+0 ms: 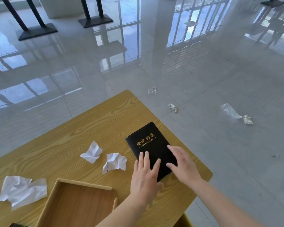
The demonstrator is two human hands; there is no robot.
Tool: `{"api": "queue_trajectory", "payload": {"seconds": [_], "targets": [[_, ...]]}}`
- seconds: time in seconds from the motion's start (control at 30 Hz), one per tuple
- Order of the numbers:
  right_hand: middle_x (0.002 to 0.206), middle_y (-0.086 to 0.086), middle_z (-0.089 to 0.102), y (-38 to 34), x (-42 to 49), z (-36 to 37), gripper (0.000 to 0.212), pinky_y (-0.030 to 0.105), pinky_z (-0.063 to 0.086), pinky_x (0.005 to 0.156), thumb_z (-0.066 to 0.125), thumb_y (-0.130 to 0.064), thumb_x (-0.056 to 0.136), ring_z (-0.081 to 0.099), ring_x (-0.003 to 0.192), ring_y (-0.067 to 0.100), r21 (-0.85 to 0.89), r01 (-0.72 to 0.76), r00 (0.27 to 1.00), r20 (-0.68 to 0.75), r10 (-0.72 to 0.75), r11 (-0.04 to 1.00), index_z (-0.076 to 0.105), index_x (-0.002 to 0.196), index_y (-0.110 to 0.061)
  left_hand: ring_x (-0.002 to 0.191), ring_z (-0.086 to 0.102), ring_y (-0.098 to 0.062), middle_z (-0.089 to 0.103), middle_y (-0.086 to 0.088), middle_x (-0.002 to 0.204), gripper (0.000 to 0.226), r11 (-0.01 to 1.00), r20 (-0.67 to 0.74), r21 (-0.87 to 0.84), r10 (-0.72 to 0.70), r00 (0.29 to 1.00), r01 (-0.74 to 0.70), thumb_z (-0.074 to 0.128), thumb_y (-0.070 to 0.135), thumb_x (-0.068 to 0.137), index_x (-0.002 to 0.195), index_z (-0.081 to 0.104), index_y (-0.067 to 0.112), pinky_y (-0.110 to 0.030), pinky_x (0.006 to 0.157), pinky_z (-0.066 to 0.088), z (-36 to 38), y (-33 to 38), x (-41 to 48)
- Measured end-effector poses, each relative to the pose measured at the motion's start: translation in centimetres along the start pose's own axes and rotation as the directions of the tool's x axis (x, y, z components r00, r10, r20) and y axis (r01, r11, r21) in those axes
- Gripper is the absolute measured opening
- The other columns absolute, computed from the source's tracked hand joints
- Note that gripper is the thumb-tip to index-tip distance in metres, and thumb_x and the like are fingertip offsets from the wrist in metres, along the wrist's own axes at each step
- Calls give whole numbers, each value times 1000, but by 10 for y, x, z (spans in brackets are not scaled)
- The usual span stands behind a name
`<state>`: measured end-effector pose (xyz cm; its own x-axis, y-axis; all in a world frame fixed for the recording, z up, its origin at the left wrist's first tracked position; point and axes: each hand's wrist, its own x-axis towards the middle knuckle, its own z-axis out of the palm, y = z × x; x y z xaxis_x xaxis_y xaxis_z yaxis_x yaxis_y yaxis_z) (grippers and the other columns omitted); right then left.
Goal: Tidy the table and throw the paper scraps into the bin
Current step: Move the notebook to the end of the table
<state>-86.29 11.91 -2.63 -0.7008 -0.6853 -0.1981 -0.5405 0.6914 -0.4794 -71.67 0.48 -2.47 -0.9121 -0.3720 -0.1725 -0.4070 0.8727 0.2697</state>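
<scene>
A black notebook with gold lettering lies near the right edge of the wooden table. My left hand lies flat on its near end with straight fingers. My right hand rests on its right side, fingers spread and straight. Three crumpled white paper scraps lie on the table: a small scrap, a second scrap just left of the notebook, and a large scrap at the far left.
An empty wooden tray stands at the table's near edge, left of my arms. Several crumpled scraps and clear plastic bits litter the glossy tiled floor to the right. Black table bases stand far off. A yellowish container edge shows below the table.
</scene>
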Motion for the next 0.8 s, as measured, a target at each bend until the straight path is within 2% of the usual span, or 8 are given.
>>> {"api": "queue_trajectory", "payload": {"seconds": [0.17,0.47,0.8], "targets": [[156,-4,34,0,13,7,69,32,33,112,66,-33,90,31,142,17,-68,14,1000,18,-13,998,33,150,-23,149,-6,-40,4,-22,162,85,1000,-22,21,-9,1000,10,65,51,86,153,19,27,-50,120,9,3,-9,17],[160,2,26,-16,62,3,67,37,30,114,62,-29,94,28,144,25,-94,-2,999,49,7,996,29,152,-17,149,-4,-40,6,-22,161,86,999,-13,-12,-52,999,52,69,51,83,152,23,27,-48,121,13,-11,-24,60],[161,3,24,-22,83,-3,66,37,31,114,60,-27,95,27,144,25,-71,-27,998,63,32,997,28,152,-17,149,-4,-39,7,-20,161,86,997,-24,-30,-71,997,70,70,52,82,151,24,28,-47,119,22,-12,-30,80]]}}
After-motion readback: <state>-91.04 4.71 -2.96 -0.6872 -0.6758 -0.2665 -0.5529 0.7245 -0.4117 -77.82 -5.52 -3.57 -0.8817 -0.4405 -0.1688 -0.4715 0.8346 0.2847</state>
